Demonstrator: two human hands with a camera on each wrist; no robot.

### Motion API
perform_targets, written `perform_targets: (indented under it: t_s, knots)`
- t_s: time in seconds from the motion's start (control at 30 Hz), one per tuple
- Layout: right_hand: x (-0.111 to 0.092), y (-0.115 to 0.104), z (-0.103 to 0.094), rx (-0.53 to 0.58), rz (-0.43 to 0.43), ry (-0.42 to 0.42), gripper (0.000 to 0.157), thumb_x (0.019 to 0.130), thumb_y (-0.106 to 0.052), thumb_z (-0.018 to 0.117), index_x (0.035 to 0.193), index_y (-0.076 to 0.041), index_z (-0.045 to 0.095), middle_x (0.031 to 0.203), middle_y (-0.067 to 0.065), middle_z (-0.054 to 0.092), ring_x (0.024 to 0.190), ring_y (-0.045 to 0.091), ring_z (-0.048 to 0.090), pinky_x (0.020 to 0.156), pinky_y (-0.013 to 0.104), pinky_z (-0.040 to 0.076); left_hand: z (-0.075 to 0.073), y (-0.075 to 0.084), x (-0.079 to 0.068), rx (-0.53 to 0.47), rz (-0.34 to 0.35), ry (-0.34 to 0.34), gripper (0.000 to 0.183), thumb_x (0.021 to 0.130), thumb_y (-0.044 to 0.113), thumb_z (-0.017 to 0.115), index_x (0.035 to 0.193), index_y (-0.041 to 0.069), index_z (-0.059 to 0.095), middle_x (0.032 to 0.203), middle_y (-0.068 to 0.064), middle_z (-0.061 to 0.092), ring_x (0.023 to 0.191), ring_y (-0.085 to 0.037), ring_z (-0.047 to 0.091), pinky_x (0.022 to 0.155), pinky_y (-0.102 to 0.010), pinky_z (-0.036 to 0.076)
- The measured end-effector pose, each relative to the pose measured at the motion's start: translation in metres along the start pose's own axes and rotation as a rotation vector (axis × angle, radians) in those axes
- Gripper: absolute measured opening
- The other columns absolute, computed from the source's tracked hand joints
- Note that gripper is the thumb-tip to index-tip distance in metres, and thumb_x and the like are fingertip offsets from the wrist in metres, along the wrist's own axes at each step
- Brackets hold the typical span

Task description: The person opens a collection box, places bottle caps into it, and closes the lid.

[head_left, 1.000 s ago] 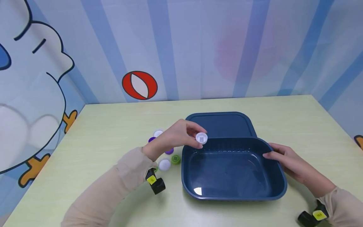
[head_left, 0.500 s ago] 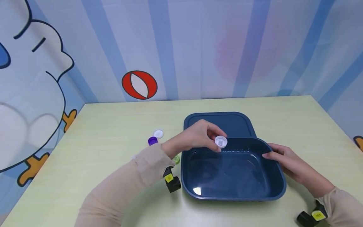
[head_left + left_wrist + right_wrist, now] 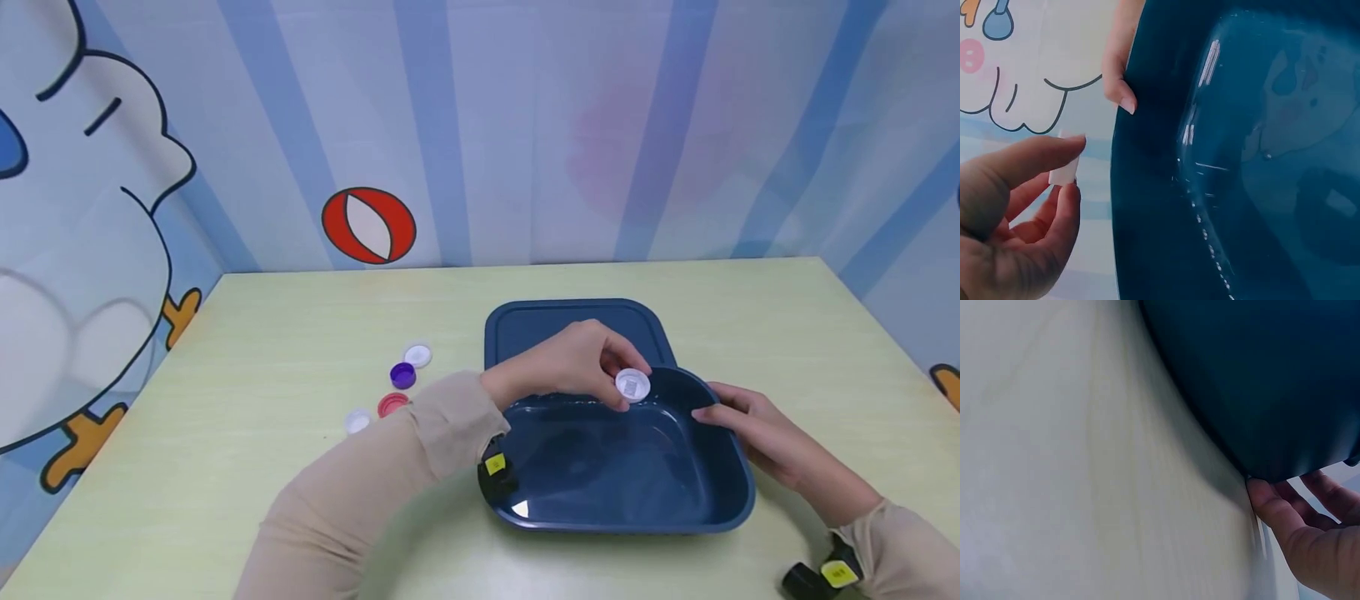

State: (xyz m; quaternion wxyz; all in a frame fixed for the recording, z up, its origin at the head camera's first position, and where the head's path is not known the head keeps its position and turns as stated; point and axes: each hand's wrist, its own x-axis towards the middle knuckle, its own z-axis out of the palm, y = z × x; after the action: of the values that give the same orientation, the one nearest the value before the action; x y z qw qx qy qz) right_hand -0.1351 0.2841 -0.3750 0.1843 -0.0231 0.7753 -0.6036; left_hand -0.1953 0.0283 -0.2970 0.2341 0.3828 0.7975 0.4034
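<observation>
My left hand (image 3: 573, 362) pinches a white bottle cap (image 3: 633, 385) between thumb and fingers, over the back part of a dark blue plastic bin (image 3: 615, 508). In the left wrist view the cap (image 3: 1064, 169) is seen edge-on, near the bin's wall (image 3: 1132, 187). With the thumb over the rim and the fingers outside, my right hand (image 3: 765, 433) grips the bin's right back corner. The right wrist view shows that hand (image 3: 1310, 531) at the bin's edge (image 3: 1260, 425). No caps show inside the bin's visible part.
Left of the bin lie loose caps: a white one (image 3: 417, 356), a purple one (image 3: 402, 376), a red one (image 3: 392, 405) and another pale one (image 3: 357, 421). My left sleeve (image 3: 405, 467) covers that side. A dark blue lid (image 3: 513, 329) lies behind the bin.
My left hand has carried the white bottle cap rightward over the bin, toward its right back corner. Its sleeve now covers the green caps seen earlier. The right hand keeps its grip.
</observation>
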Motion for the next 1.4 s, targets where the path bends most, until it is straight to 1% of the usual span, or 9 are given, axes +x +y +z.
perform_targets:
  t_s: [0.1, 0.2, 0.43, 0.67, 0.83, 0.97, 1.13, 1.33, 1.4]
  knots:
    - [0.001, 0.0, -0.001, -0.011, -0.004, -0.002, 0.06, 0.095, -0.02, 0.049, 0.139, 0.013, 0.025, 0.114, 0.005, 0.058, 0.089, 0.013, 0.061, 0.078, 0.031, 0.053, 0.001, 0.001, 0.007, 0.04, 0.032, -0.015, 0.038, 0.075, 0.001, 0.075, 0.111, 0.005, 0.067, 0.097, 0.001, 0.066, 0.081, -0.008, 0.059, 0.071, -0.015, 0.049]
    - [0.001, 0.0, -0.002, -0.021, -0.017, -0.004, 0.059, 0.095, -0.02, 0.049, 0.138, 0.013, 0.026, 0.112, 0.004, 0.058, 0.089, 0.013, 0.061, 0.078, 0.029, 0.053, 0.003, 0.0, 0.014, 0.081, 0.066, -0.052, 0.038, 0.076, 0.002, 0.075, 0.113, 0.004, 0.066, 0.098, 0.001, 0.065, 0.081, -0.007, 0.059, 0.072, -0.013, 0.048]
    - [0.001, 0.002, -0.002, -0.023, -0.016, -0.002, 0.058, 0.095, -0.019, 0.049, 0.138, 0.013, 0.027, 0.109, 0.0, 0.058, 0.088, 0.012, 0.059, 0.077, 0.027, 0.051, 0.013, -0.008, 0.023, 0.092, 0.136, -0.192, 0.038, 0.077, 0.002, 0.074, 0.114, 0.003, 0.065, 0.099, -0.002, 0.065, 0.083, -0.006, 0.059, 0.075, -0.013, 0.048]
    - [0.001, 0.002, -0.004, -0.021, -0.01, -0.006, 0.059, 0.096, -0.021, 0.049, 0.14, 0.011, 0.026, 0.115, 0.002, 0.057, 0.09, 0.011, 0.058, 0.078, 0.028, 0.052, 0.027, -0.014, 0.033, 0.165, 0.193, -0.322, 0.037, 0.077, 0.003, 0.074, 0.113, 0.004, 0.065, 0.104, -0.002, 0.064, 0.085, -0.005, 0.058, 0.078, -0.011, 0.045]
    - [0.001, 0.003, -0.004, -0.043, -0.002, -0.006, 0.06, 0.096, -0.022, 0.047, 0.14, 0.011, 0.025, 0.125, 0.013, 0.051, 0.093, 0.011, 0.056, 0.079, 0.027, 0.051, 0.038, -0.015, 0.042, 0.172, 0.18, -0.421, 0.038, 0.077, 0.004, 0.075, 0.113, 0.005, 0.065, 0.103, 0.0, 0.065, 0.085, -0.004, 0.058, 0.079, -0.011, 0.044]
    - [0.001, 0.003, -0.004, -0.039, -0.008, 0.0, 0.059, 0.096, -0.022, 0.047, 0.14, 0.011, 0.026, 0.126, 0.015, 0.051, 0.094, 0.01, 0.056, 0.079, 0.026, 0.051, 0.05, -0.013, 0.046, 0.192, 0.166, -0.492, 0.036, 0.078, 0.004, 0.074, 0.113, 0.006, 0.065, 0.102, 0.001, 0.065, 0.084, -0.004, 0.057, 0.078, -0.01, 0.044]
    - [0.0, 0.004, -0.004, -0.025, -0.027, 0.002, 0.059, 0.096, -0.021, 0.047, 0.14, 0.012, 0.025, 0.125, 0.012, 0.051, 0.093, 0.008, 0.056, 0.079, 0.026, 0.051, 0.06, -0.013, 0.048, 0.23, 0.161, -0.54, 0.034, 0.078, 0.003, 0.073, 0.112, 0.006, 0.066, 0.099, 0.002, 0.064, 0.081, -0.004, 0.055, 0.075, -0.009, 0.044]
    - [0.0, 0.004, -0.004, -0.017, -0.019, 0.001, 0.06, 0.096, -0.021, 0.048, 0.14, 0.013, 0.024, 0.124, 0.01, 0.052, 0.093, 0.008, 0.056, 0.079, 0.026, 0.051, 0.07, -0.015, 0.05, 0.251, 0.156, -0.593, 0.032, 0.079, 0.002, 0.072, 0.11, 0.006, 0.067, 0.097, 0.002, 0.064, 0.08, -0.004, 0.055, 0.074, -0.009, 0.044]
    - [0.001, 0.003, -0.004, -0.023, -0.012, 0.004, 0.06, 0.096, -0.021, 0.048, 0.14, 0.013, 0.024, 0.125, 0.012, 0.052, 0.093, 0.008, 0.056, 0.079, 0.026, 0.051, 0.072, -0.015, 0.051, 0.26, 0.155, -0.602, 0.032, 0.078, 0.003, 0.073, 0.109, 0.007, 0.067, 0.096, 0.003, 0.064, 0.08, -0.003, 0.055, 0.074, -0.009, 0.044]
